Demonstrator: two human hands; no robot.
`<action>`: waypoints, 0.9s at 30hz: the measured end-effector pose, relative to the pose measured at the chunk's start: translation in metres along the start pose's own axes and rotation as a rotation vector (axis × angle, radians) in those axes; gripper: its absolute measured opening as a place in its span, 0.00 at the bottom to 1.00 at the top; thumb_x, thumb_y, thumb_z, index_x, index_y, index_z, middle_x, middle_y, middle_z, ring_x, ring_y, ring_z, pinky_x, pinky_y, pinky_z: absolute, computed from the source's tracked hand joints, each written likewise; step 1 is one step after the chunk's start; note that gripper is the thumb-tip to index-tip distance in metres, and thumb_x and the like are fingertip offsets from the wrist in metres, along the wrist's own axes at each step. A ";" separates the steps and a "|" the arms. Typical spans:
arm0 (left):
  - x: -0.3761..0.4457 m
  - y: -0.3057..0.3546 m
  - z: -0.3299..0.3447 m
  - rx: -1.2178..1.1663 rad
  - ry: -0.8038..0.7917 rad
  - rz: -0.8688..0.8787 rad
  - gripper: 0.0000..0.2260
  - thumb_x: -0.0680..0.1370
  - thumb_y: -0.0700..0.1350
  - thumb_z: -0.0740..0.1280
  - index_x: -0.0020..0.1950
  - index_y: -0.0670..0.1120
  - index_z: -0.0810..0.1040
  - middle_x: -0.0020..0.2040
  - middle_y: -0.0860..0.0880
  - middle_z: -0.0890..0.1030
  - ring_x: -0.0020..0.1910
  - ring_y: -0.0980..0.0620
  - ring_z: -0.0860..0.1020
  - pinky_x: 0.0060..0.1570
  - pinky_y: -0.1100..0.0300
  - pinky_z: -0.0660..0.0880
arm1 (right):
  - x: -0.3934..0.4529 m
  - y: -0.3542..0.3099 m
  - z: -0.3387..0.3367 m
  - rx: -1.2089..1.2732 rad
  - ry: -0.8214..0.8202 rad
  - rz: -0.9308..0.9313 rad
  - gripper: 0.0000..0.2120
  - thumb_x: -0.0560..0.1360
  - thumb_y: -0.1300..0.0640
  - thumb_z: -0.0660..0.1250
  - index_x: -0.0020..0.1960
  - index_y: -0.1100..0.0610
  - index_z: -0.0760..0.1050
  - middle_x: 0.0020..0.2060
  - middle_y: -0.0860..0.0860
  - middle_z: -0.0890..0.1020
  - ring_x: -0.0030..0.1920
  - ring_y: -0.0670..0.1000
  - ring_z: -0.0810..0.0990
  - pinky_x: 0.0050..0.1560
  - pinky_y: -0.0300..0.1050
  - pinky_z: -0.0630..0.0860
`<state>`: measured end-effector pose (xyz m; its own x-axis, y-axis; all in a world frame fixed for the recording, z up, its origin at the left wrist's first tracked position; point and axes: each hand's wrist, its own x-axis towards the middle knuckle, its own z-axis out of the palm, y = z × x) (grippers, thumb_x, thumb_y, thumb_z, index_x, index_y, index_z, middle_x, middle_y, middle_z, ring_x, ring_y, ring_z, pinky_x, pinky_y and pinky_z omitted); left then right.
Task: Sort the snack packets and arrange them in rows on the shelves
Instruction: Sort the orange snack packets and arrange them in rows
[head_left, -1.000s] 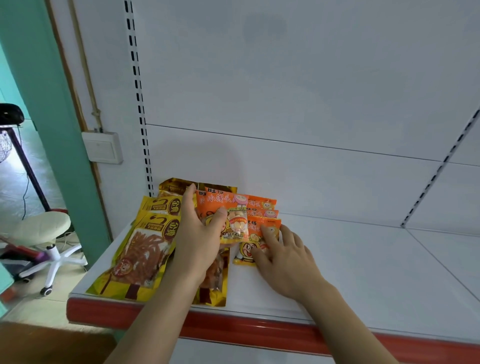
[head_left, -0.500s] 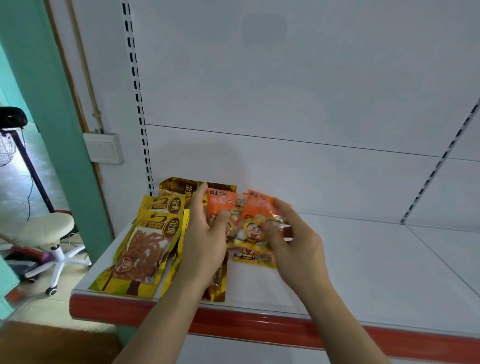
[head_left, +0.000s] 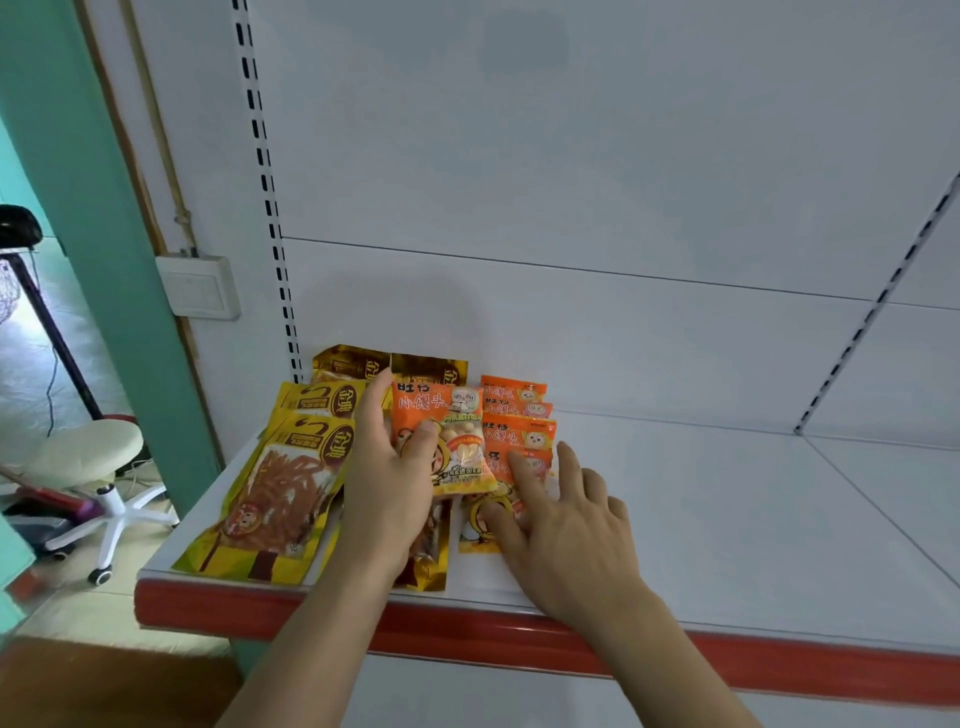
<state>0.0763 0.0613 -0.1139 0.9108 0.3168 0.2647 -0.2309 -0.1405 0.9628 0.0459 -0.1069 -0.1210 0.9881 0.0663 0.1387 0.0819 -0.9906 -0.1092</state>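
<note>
Looking down from the head camera, the only view, the left hand grips an orange snack packet, thumb across its front and fingers curled behind, holding it raised above what lies on the white shelf. Just to the right of that hand, a row of orange packets lies overlapped, running from the right hand away toward the back panel. The right hand has its fingers straight and spread, pressing flat on the nearest packet of that row and holding nothing. To the left of the left hand lie the yellow packets, overlapped in their own row, with gold packets beyond the left hand's fingertips; another yellow packet lies partly hidden under the left wrist, its end at the shelf's red front edge. The likely trouble is slippage: the glossy film is smooth, so laying the held packet down while the right hand's pressure shifts could fan the orange row crooked. A brush from the left wrist could nudge the packet beneath it over the edge.
</note>
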 end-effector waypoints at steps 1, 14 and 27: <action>-0.001 0.000 0.000 -0.005 -0.009 -0.005 0.26 0.84 0.49 0.66 0.77 0.67 0.61 0.76 0.53 0.72 0.70 0.46 0.77 0.60 0.43 0.81 | 0.000 0.000 -0.002 0.003 -0.026 0.006 0.33 0.79 0.29 0.41 0.80 0.40 0.45 0.81 0.55 0.49 0.77 0.60 0.57 0.72 0.58 0.62; -0.047 0.023 0.012 0.315 -0.219 0.156 0.28 0.85 0.45 0.65 0.82 0.55 0.58 0.53 0.73 0.69 0.48 0.82 0.72 0.45 0.82 0.68 | -0.012 -0.002 -0.022 0.847 0.278 -0.075 0.20 0.80 0.53 0.68 0.69 0.38 0.72 0.35 0.42 0.81 0.36 0.43 0.79 0.37 0.32 0.72; -0.055 -0.012 0.003 1.045 -0.200 0.629 0.14 0.80 0.48 0.69 0.62 0.45 0.84 0.58 0.45 0.81 0.59 0.42 0.77 0.53 0.45 0.80 | -0.050 -0.001 0.010 0.003 0.179 0.016 0.25 0.82 0.39 0.48 0.74 0.46 0.68 0.73 0.59 0.71 0.73 0.64 0.69 0.63 0.63 0.74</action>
<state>0.0297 0.0429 -0.1403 0.7975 -0.2130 0.5645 -0.3473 -0.9271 0.1408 -0.0023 -0.1079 -0.1378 0.9503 0.0285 0.3099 0.0674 -0.9910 -0.1155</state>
